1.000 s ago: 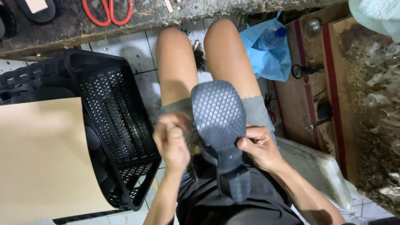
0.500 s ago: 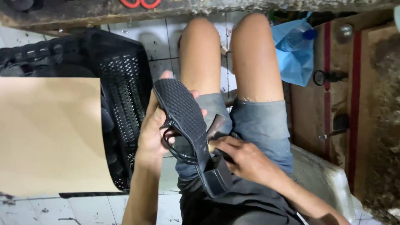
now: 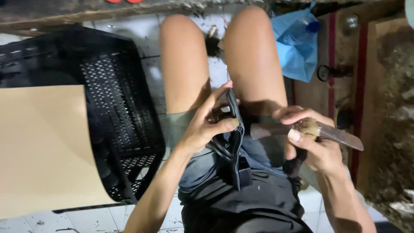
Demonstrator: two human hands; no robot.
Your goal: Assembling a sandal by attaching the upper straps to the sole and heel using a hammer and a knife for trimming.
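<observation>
I sit with bare knees and a black sandal (image 3: 235, 144) over my lap. My left hand (image 3: 207, 125) grips the sandal by its sole, turned edge-on to me, straps and heel hanging toward my dark shorts. My right hand (image 3: 312, 146) is closed around a long knife-like tool (image 3: 334, 136) with a pale wrapped middle. The tool's dark left end points at the sandal and stops just short of it; its tapered end sticks out to the right. Whether the tip touches the sandal I cannot tell.
A black perforated plastic crate (image 3: 125, 129) stands at my left, with a tan cardboard sheet (image 3: 43, 146) over it. A blue plastic bag (image 3: 297, 51) holding a bottle lies by my right knee. A workbench edge (image 3: 86, 13) runs along the top, with wooden boards (image 3: 384, 108) at right.
The sandal has turned from sole-up to edge-on in my left hand. My right hand let go of the sandal and now holds the knife-like tool beside it.
</observation>
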